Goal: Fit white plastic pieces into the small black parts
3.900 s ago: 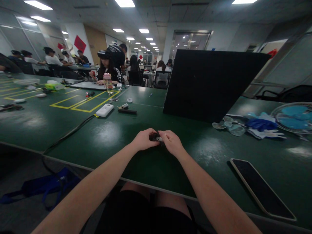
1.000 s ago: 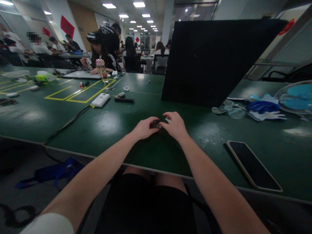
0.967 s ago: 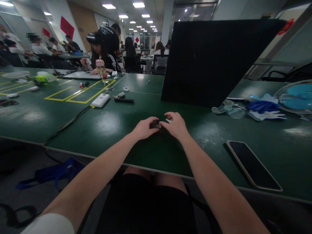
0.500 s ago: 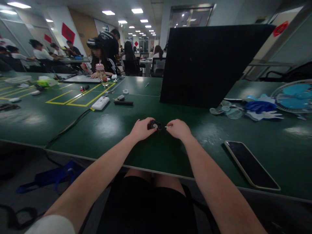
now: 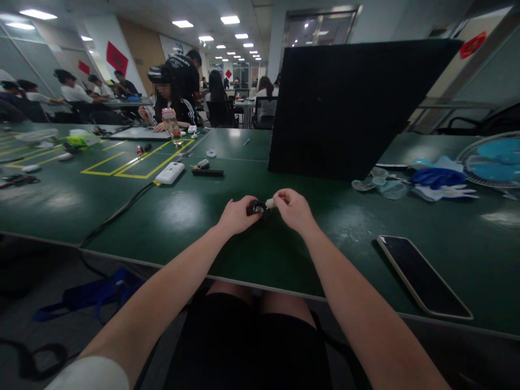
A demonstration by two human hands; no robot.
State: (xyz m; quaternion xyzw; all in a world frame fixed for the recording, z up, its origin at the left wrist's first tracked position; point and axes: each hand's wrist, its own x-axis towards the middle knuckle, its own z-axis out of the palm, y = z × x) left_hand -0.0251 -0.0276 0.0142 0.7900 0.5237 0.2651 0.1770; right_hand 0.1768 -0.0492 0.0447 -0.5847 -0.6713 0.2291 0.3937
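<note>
My left hand is closed around a small black device with a pale round part on its face, held low over the green table. Between thumb and fingertips of my right hand is a small white piece, blurry in outline. The white piece is at the right edge of the black device; whether they touch I cannot tell. My fingers partly cover both things.
A large black panel stands ahead to the right. On the green table are a phone, gloves, a blue fan, a white box with a cable, and a black bar. A person sits across.
My right hand has risen slightly and tilted, bringing the white piece left to the black device's edge. The white piece shows more than before. My left hand keeps its hold.
</note>
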